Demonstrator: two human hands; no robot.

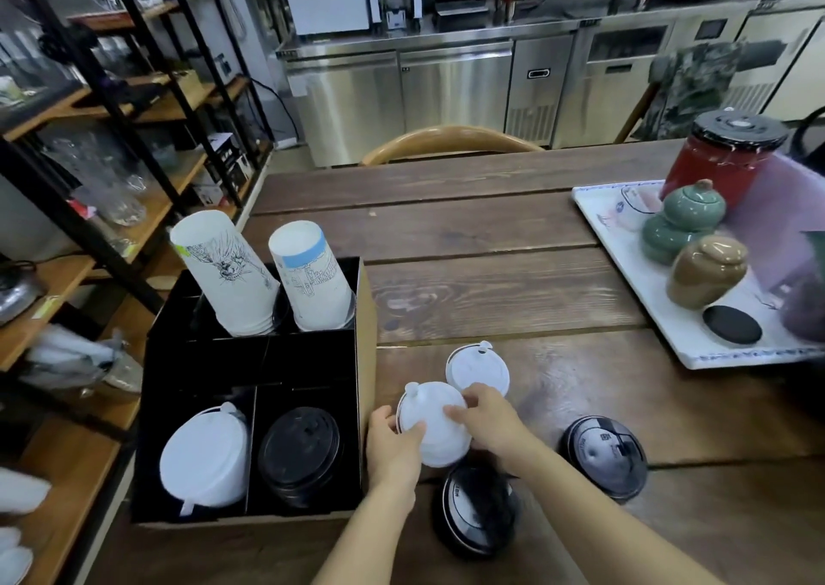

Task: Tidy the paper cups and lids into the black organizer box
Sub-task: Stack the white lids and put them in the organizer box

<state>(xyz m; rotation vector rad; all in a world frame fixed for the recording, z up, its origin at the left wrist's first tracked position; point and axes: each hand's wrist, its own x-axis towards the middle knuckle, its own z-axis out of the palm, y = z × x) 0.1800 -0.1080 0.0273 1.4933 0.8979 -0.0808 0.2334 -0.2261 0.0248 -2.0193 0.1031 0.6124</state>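
Observation:
The black organizer box (364,361) stands at the table's left edge. Two stacks of upside-down paper cups, one with a black drawing (227,267) and one with a blue band (312,276), fill its far compartments. White lids (205,455) and black lids (301,450) lie in its near compartments. Both hands hold a white lid (439,424) just right of the box: my left hand (393,446) grips its left rim and my right hand (491,419) pinches its right side. Another white lid (477,368) lies behind. Two black lids (473,513) (605,455) rest on the table.
A white tray (634,267) at the right carries a red jar, green and brown ceramic pots and a black coaster. A wooden chair back (451,140) stands at the table's far edge. Metal shelving (111,116) runs along the left, steel counters behind.

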